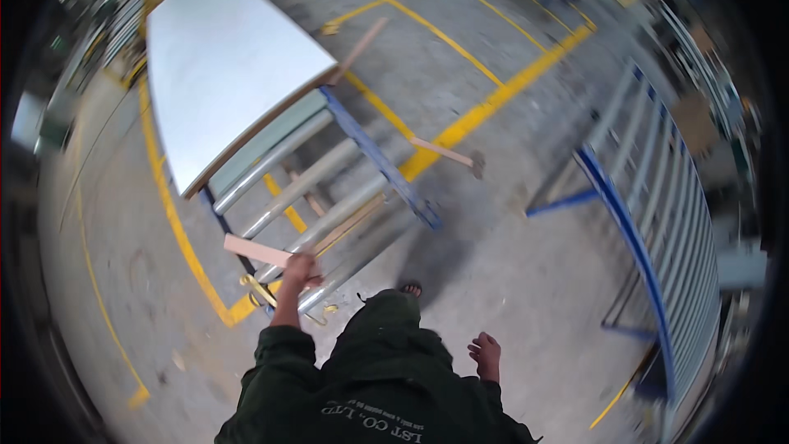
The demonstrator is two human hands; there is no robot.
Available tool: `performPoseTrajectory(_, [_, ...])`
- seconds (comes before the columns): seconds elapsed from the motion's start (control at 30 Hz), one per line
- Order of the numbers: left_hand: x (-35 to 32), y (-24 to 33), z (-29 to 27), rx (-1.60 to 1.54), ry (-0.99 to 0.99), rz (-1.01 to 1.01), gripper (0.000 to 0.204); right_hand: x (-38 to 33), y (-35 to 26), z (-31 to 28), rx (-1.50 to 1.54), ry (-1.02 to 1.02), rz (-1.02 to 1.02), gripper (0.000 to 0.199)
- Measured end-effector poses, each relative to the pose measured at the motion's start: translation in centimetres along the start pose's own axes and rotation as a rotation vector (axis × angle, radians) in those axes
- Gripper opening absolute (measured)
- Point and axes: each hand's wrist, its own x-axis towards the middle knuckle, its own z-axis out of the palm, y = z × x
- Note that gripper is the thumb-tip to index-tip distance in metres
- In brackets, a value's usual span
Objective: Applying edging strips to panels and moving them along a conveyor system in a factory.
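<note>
My left hand (302, 270) is closed around a flat, pale pinkish strip (253, 249), perhaps of wood, which juts out to the left above the near rollers. Under and beyond that hand stands a blue-framed roller conveyor (374, 146) with silvery rollers. A large white panel (234, 53) with a brown edge lies across its far part. My right hand (486, 350) hangs low at my right side over the floor, fingers loosely bent and a little apart, holding nothing visible.
To the right stands another blue-framed roller conveyor (629, 226). A similar pinkish strip (444, 150) lies on the grey floor, and one more (360, 49) sticks out beside the panel. Yellow lines (493, 107) mark the floor. A yellow hooked bar (259, 289) is at the near conveyor corner.
</note>
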Motion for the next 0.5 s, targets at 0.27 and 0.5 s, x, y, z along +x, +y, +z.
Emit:
performPoseTrajectory(0.27, [-3.2, 15.3, 30.8, 0.679, -0.126, 0.921, 0.018, 9.0, -33.7, 5.2, -0.273, -0.220, -0.294, 0.034])
performPoseTrajectory(0.5, [-2.2, 24.4, 48.7, 0.748, 0.069, 0.910, 0.022, 11.5, -56.8, 21.7, -0.521, -0.769, -0.451, 0.043])
